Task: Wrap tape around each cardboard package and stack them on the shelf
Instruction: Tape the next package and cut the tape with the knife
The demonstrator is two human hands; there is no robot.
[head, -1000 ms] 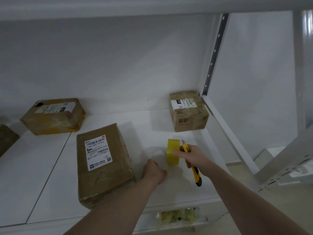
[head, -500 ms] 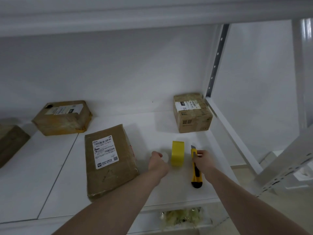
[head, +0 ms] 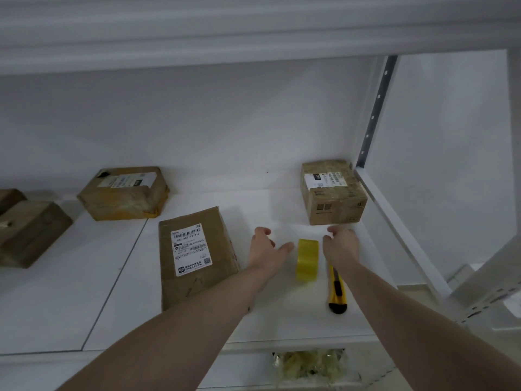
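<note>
A yellow tape roll (head: 307,259) stands on edge on the white shelf (head: 282,317). My left hand (head: 265,248) hovers just left of it, fingers relaxed and empty. My right hand (head: 341,244) hovers right of the roll, empty, reaching toward the small cardboard box (head: 334,191) in the back right corner. A yellow utility knife (head: 337,292) lies on the shelf under my right forearm. A flat cardboard package (head: 194,252) with a white label lies left of my left hand.
Another taped package (head: 124,193) sits at the back left, and a darker box (head: 28,232) lies at the far left edge. The upper shelf board (head: 225,32) hangs overhead. A perforated upright (head: 375,111) bounds the right side. Crumpled tape scraps (head: 310,365) lie below the shelf front.
My right hand let go of the knife, which now lies on the shelf, and moved forward toward the small box. My left hand opened and moved forward beside the roll.
</note>
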